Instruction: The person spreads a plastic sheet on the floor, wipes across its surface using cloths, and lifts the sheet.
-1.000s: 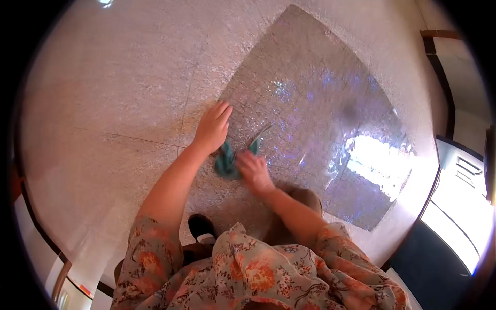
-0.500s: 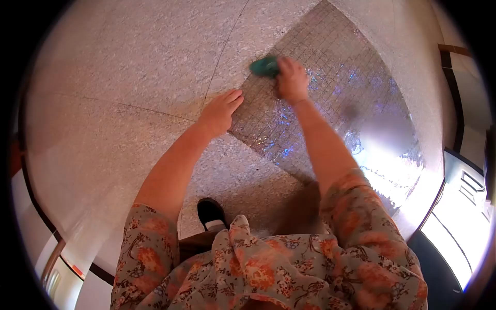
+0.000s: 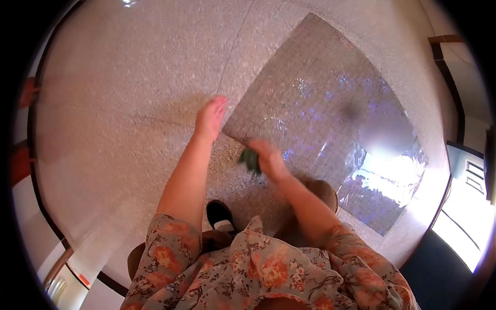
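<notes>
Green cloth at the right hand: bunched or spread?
Bunched: the green cloth shows as a small dark clump at the right hand; blur hides its folds.

I can't read any lettering, label, brand, number or sign from here, neither on the shiny patterned sheet (image 3: 294,85) to the right nor on the green cloth (image 3: 250,160).

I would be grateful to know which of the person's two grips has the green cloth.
It is the right grip, which holds the green cloth; the left grip, by a corner of the shiny sheet, shows no cloth.
</notes>
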Demonstrator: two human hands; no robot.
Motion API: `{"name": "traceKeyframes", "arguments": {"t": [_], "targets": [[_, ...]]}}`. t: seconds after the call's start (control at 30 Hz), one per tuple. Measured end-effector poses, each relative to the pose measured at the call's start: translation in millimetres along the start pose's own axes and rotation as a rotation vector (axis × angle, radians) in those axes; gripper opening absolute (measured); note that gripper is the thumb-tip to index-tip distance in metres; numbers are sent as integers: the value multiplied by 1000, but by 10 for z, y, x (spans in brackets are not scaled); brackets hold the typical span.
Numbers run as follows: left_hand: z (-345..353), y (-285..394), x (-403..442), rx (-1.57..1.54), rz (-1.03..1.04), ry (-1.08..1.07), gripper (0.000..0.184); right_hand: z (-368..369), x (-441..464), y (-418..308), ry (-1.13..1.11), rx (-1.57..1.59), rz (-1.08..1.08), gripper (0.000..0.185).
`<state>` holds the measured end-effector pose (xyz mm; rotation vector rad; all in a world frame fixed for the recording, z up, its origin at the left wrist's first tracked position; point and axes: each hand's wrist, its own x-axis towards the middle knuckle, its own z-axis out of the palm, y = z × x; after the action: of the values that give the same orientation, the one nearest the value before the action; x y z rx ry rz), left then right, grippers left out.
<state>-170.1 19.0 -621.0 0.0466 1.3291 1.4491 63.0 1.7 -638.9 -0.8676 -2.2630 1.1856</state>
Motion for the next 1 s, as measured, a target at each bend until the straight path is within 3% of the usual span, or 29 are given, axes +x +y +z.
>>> {"name": "traceKeyframes", "arguments": {"t": [0.07,0.13,0.23,0.37,0.43,0.5,0.53,0.6,0.63,0.7,0.73,0.77,0.8,0.83,0.87,0.9,0.93,0.97,1.0], "targets": [[-102,-65,-59,-121,10,74,42,-269,436,-81,141,-120,58,38],[-176,-161,-83,-277,9,273,43,-213,737,-46,69,-90,94,41],[-169,-298,-211,-397,-70,366,39,210,856,14,-44,-300,54,44],[-30,-313,-331,-527,-129,350,40,212,437,-100,-358,-414,-35,41],[53,-251,-376,-647,-166,125,48,80,101,15,-430,-245,7,39],[174,-170,-411,-668,-165,-19,52,-19,-192,183,-197,234,288,40],[233,-157,-431,-682,-172,-150,56,-131,-143,93,-192,224,288,40],[375,-162,-459,-699,-192,-205,57,-420,-75,-155,164,515,618,39],[428,-176,-477,-713,-204,-249,59,-505,-7,-333,168,505,617,39],[434,-302,-543,-616,-194,-325,59,-523,292,-660,272,218,115,43],[438,-402,-512,-508,-170,-400,60,-536,387,-709,100,85,-107,44],[324,-860,-273,-689,-84,-552,63,-445,442,-739,-15,6,-264,46],[540,-577,-414,-683,-214,-435,64,-446,451,-997,10,-133,-108,43],[521,-622,-381,-890,-289,-604,65,-440,483,-1028,2,-47,3,40],[493,-680,-342,-1069,-396,-770,66,-367,519,-824,110,-63,-74,36],[578,-604,-358,-834,-473,-250,63,-417,572,-818,177,-98,-59,35],[562,-589,-451,-507,-328,-318,57,-457,620,-784,235,-118,-21,33],[712,-502,-501,-312,-358,-163,50,-480,687,-709,229,-85,162,33],[853,-375,-657,-353,-364,-250,46,-530,754,-587,218,-44,349,32]]}}
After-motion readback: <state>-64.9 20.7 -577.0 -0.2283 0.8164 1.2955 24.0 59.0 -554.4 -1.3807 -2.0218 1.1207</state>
